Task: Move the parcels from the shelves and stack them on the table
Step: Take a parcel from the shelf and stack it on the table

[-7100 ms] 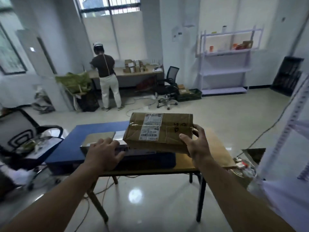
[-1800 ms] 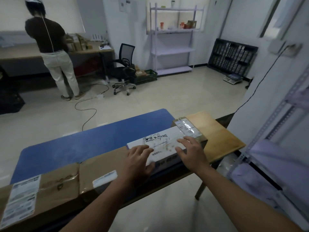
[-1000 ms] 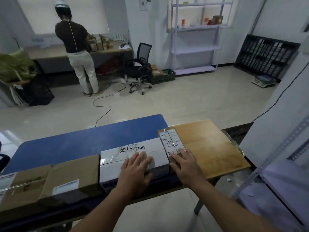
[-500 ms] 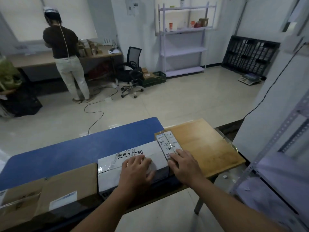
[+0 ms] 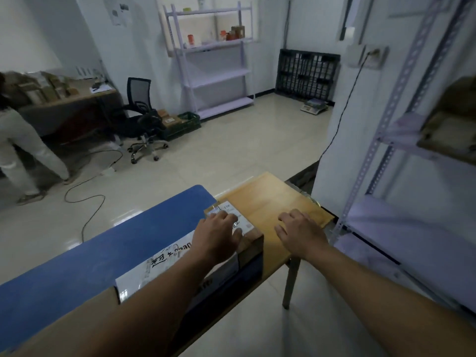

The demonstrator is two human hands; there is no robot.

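Pale tiled floor [image 5: 231, 155] of a storeroom, viewed from beside the worker. Far left: a second person [image 5: 15, 140] at a far counter [image 5: 85, 95]; next to them an office chair [image 5: 140, 109] and, against the back wall, a lilac shelf unit [image 5: 213, 47].

Foreground: the near counter [image 5: 265, 199], its left part under a blue mat [image 5: 103, 253], its right end bare wood. Along the near edge, from the left, lie a brown parcel [image 5: 100, 301], a white-wrapped parcel [image 5: 164, 261] with handwriting and a small labelled box [image 5: 244, 224]. They sit edge to edge in one row, none on top of another. The row reads as a base layer, so stacking proper is judged not yet begun.

The left hand [image 5: 219, 235] rests on the small labelled box, fingers nearly straight and laid over the label, gripping nothing. The flat press appears meant to seat the box against its neighbour.

The right hand [image 5: 298, 233] is over the bare wood just beside that box, fingers spread and holding nothing. Whether the palm touches the wood cannot be told. It is free on the side nearest the rack, probably for the next reach.

Far right: metal shelves [image 5: 386, 104] carrying a blurred cardboard parcel [image 5: 448, 130], yet to be moved
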